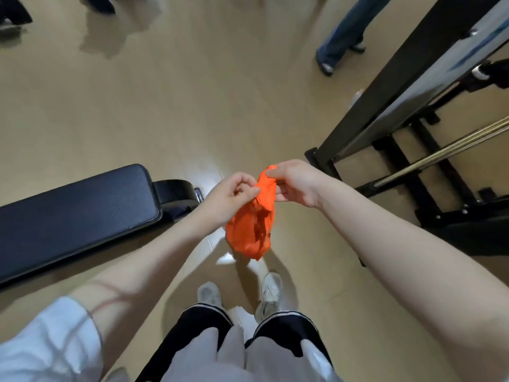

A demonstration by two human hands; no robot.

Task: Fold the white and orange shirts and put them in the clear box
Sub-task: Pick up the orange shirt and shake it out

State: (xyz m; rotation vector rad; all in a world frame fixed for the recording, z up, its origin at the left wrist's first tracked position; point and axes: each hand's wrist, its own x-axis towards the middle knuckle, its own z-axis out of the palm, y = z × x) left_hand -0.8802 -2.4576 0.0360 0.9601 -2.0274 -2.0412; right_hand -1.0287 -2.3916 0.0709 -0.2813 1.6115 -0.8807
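The orange shirt hangs bunched in mid-air above the floor, pinched at its top by the left hand and right hand. Each should work outward to a shoulder seam and shake it flat before folding.

Figure: the wearer's dress. A white short sleeve covers the left upper arm, and both forearms are bare. Below hang a white shirt hem, black trousers with thin white stripes near the cuffs, and white trainers.
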